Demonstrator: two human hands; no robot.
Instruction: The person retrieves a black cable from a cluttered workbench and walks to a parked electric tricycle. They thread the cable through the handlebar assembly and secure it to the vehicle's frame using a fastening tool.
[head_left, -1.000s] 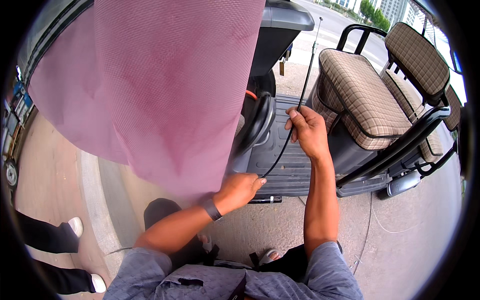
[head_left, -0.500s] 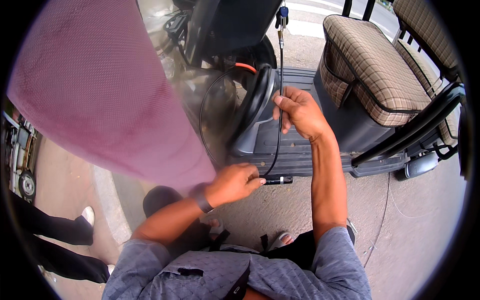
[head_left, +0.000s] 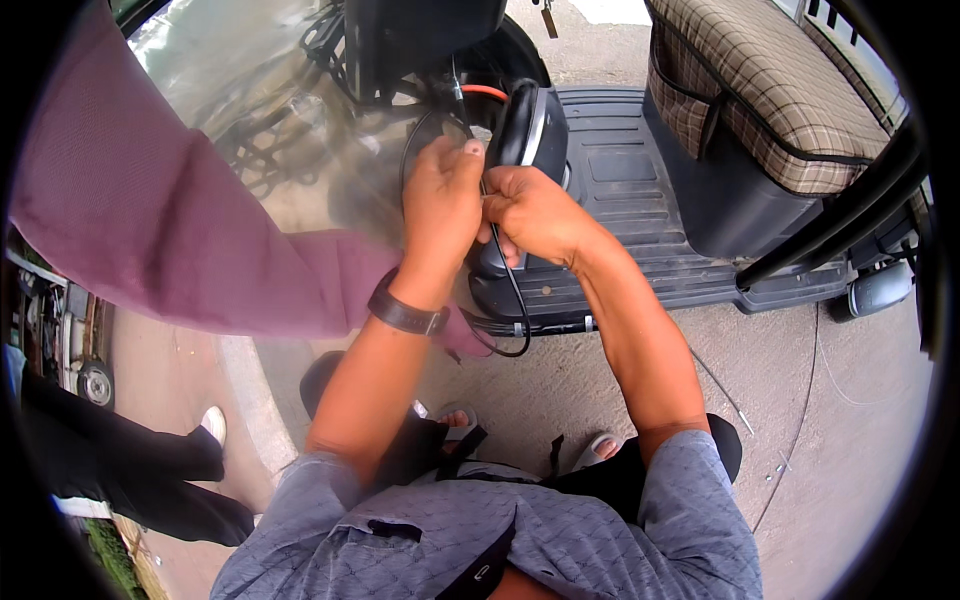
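Note:
A thin black cable (head_left: 522, 310) hangs in a loop below my hands, over the edge of a dark vehicle's footboard (head_left: 625, 225). My left hand (head_left: 442, 205), with a dark band on its wrist, is closed on the cable's upper stretch, thumb uppermost. Right beside it, my right hand (head_left: 532, 212) pinches the same cable, its fingers curled inward. The cable's upper end, with a metal fitting, rises past my left thumb toward the dark front housing (head_left: 425, 45). What lies between my fingertips is mostly hidden.
A purple sleeve (head_left: 230, 235) reaches in from the left, its end behind my left wrist. A checked seat (head_left: 775, 95) stands on the right. An orange-red tube (head_left: 485, 91) curves beside the housing. A rod and thin wires lie on the pavement. Someone's dark-trousered legs (head_left: 125, 450) are at left.
Both hands have come together higher up: the left rose from the footboard's edge, the right shifted leftward. The cable's upper end came down toward the housing, and the purple sleeve dropped lower.

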